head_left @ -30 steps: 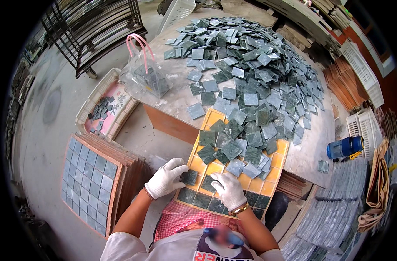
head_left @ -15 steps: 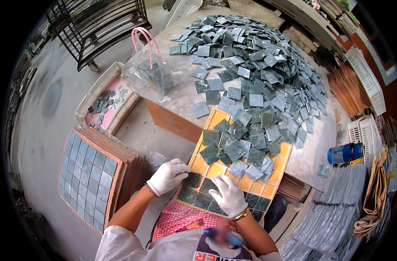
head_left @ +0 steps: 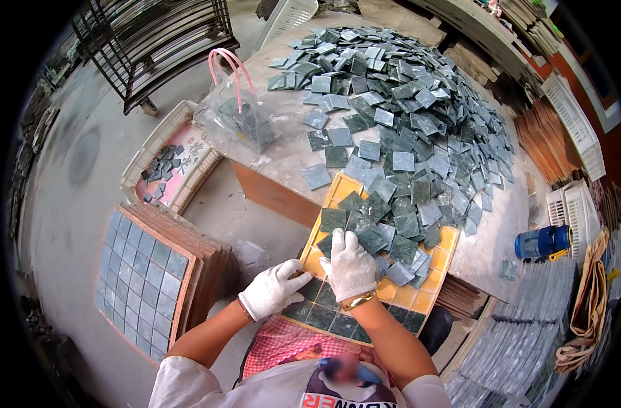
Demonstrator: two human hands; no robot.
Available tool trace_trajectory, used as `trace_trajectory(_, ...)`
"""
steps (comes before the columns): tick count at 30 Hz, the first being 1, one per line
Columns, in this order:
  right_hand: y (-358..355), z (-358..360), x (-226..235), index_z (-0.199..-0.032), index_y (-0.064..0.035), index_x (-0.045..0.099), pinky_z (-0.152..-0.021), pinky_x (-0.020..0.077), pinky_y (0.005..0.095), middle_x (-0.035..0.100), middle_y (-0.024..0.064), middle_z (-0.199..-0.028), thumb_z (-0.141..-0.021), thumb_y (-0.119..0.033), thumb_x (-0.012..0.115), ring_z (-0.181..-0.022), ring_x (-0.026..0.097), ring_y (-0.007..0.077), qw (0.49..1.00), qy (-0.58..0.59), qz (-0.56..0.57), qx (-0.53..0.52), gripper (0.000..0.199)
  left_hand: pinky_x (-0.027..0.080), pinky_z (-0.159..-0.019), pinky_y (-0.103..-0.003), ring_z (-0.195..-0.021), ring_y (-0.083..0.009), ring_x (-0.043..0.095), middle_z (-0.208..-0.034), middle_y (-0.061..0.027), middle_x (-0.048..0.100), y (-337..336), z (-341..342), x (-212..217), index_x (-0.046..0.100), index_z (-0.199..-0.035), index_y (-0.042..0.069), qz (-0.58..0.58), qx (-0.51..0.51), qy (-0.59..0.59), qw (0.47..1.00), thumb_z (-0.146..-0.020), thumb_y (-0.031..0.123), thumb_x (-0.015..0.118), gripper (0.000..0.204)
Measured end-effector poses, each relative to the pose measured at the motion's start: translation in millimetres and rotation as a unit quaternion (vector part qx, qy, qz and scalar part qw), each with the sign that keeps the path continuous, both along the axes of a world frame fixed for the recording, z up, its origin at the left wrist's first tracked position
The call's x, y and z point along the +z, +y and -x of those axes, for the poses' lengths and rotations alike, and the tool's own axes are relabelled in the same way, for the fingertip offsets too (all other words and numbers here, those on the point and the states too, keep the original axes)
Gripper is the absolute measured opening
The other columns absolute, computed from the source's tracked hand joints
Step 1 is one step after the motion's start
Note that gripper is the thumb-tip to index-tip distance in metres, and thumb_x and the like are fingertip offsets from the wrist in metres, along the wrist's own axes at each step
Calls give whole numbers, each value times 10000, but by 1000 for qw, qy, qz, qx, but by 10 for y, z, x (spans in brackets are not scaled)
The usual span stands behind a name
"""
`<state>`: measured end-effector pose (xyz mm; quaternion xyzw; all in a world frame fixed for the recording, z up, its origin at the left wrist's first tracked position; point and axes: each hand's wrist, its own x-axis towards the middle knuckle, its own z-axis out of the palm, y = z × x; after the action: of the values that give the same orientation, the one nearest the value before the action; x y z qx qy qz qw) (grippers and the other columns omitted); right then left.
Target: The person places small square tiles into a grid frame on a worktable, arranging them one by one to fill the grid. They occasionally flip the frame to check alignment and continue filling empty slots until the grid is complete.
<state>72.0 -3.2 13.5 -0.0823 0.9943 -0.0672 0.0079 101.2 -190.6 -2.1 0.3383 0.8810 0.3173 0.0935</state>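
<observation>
A yellow gridded tray (head_left: 312, 260) lies tilted at the table's front edge, its near rows filled with square dark green stone tiles (head_left: 320, 317). My left hand (head_left: 273, 291), in a white knit glove, rests at the tray's left edge; its fingertips touch the rim beside a tile, thumb apart. My right hand (head_left: 351, 266), gloved too, is over the tray's middle. Its fingers stretch forward to the near edge of loose tiles (head_left: 370, 238) heaped on the tray, and no tile shows in its grasp. The palm hides some of the grid beneath.
A large tile heap (head_left: 419, 102) covers the stone table. A clear bag with pink handles (head_left: 246, 122) stands at its left. Left are a crate (head_left: 181, 197) of tile pieces and a stack of tiled boards (head_left: 144, 272). A blue bottle (head_left: 543, 242) and stacked tiles (head_left: 507, 353) are right.
My right hand has moved forward from the filled rows to the loose tiles, its fingers straightening. My left hand has shifted slightly right and down along the tray's edge.
</observation>
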Motion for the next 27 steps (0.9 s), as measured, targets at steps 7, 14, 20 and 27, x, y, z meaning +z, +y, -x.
trace_trajectory(7, 326, -36, 59, -1075, -15, 606, -681, 528, 351, 668, 173, -908, -829, -85, 616, -798, 659, 288, 955, 85, 278, 58, 256, 484, -814, -372, -961, -302, 564, -1135, -128, 519, -29, -46, -132, 578, -1175, 51, -58, 13, 35, 998, -651, 189, 755, 569)
trace_trajectory(14, 978, -502, 110, -1058, -29, 618, -772, 517, 339, 677, 126, -1005, -820, -85, 642, -912, 660, 264, 938, -74, 339, 25, 245, 427, -975, -428, -1128, -256, 551, -1185, -55, 599, 345, -380, -106, 659, -1104, 115, -43, -28, 245, 968, -686, 182, 716, 427)
trace_trajectory(20, 1043, -702, -253, -1017, -60, 648, -739, 503, 360, 656, 101, -933, -832, -126, 622, -864, 629, 281, 943, -34, 321, 87, 198, 330, -1062, -484, -1229, -261, 493, -1287, -53, 564, 506, -286, -205, 611, -1198, 113, 6, -95, 180, 979, -710, 250, 711, 517)
trace_trajectory(27, 838, -897, -269, -1003, -88, 625, -706, 521, 334, 601, 63, -983, -767, -162, 694, -845, 632, 240, 970, 13, 244, 3, 257, 332, -1063, -467, -1221, -297, 492, -1242, -118, 577, 230, -348, -180, 598, -1189, 53, 19, 0, 152, 988, -727, 171, 701, 487)
